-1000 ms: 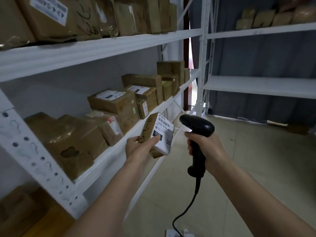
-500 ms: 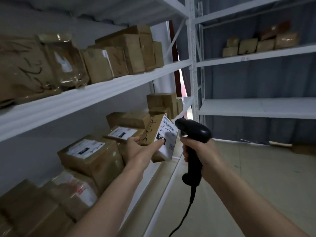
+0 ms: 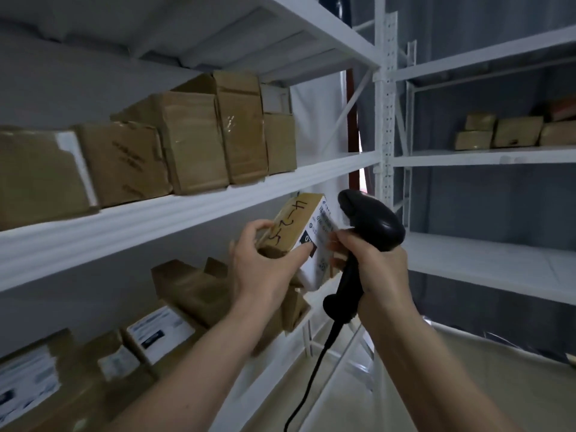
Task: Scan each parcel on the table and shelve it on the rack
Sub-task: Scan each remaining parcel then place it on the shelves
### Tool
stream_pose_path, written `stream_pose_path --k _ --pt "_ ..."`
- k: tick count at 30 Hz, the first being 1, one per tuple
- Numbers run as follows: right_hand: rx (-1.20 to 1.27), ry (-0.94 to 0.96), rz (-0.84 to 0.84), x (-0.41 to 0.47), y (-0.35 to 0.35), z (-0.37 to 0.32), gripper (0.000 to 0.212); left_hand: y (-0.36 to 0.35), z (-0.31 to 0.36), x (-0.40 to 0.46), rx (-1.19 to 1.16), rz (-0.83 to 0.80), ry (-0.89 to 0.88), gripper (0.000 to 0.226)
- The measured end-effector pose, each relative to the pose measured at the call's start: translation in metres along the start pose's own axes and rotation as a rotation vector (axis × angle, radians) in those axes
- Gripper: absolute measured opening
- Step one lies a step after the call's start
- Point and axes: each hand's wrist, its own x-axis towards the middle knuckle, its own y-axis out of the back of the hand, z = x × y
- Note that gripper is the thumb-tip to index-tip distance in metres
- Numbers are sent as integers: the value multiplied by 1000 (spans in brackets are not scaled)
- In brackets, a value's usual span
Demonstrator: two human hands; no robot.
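Parcel (image 3: 296,227) now higher, tilted, between left-hand fingers (image 3: 304,254) and scanner (image 3: 371,226).

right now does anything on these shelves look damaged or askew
Yes. On the upper shelf, the tall box has a crumpled, dented top and wrinkled tape. Below, a brown box behind the left hand lies tilted rather than flat. The held parcel looks intact.

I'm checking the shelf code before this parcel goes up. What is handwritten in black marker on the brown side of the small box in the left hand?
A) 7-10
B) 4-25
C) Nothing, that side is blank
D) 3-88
B: the brown side of the small box, held by the left hand, reads 4-25 in black marker, beside its white label.
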Motion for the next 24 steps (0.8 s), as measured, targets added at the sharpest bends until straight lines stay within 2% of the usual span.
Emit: stream_pose_path --k 6,10,15,20,24 --pt "19 48 -120 95 11 -23 24 -84 41 69 78 115 -108 55" --pt "-15 35 -203 159 15 -41 21 -130 64 116 209 154 -172 55" --pt "32 -39 -292 225 3 -63 17 -166 94 171 509 163 -285 66" --pt "62 -105 -339 280 -17 -74 14 -182 116 214 760 97 -326 52" --pt "43 -147 -393 306 -35 -66 10 -177 122 235 1142 154 -342 40"
